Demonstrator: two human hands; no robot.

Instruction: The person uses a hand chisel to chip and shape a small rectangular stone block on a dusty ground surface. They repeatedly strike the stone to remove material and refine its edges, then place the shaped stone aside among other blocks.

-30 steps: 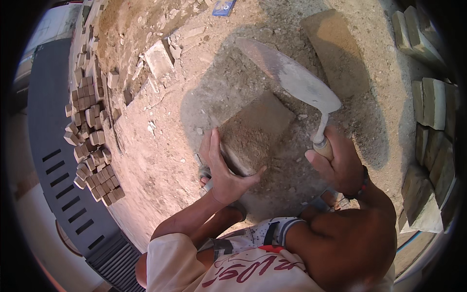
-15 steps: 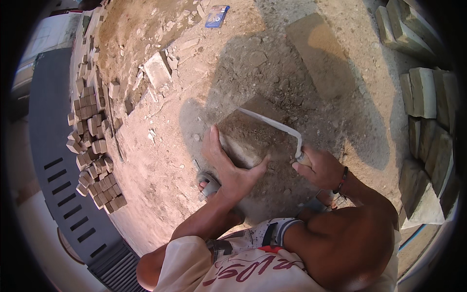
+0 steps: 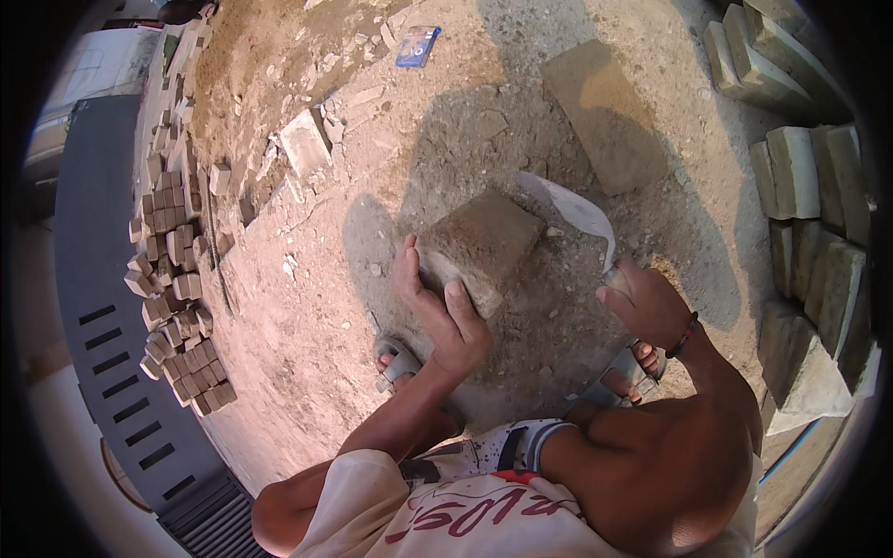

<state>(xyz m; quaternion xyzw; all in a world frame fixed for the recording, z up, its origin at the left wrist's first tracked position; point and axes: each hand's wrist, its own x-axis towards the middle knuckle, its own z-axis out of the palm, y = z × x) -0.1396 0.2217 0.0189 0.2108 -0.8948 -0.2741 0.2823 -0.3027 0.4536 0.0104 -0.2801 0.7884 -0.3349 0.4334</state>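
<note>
A thick, squarish paving block (image 3: 484, 237), brown on top with a paler near side, is tilted up in front of me. My left hand (image 3: 445, 316) grips its near left corner, fingers along the left side and thumb against the near face. To the right, my right hand (image 3: 646, 302) is closed round the handle of a pointed trowel (image 3: 569, 205). The trowel's pale blade points away to the left, just past the block's far right corner and apart from it. The block's underside is hidden.
A flat slab (image 3: 605, 116) lies on the rubble-strewn ground beyond the trowel. Stacked slabs (image 3: 795, 172) line the right side; small paving blocks (image 3: 172, 205) are piled at the left beside a dark gate (image 3: 93, 214). A blue packet (image 3: 418, 46) and a broken pale slab (image 3: 305, 141) lie farther off.
The trowel has come off the block's top and swung right and away, its blade now turned flatter. My left thumb has shifted left along the block's near face.
</note>
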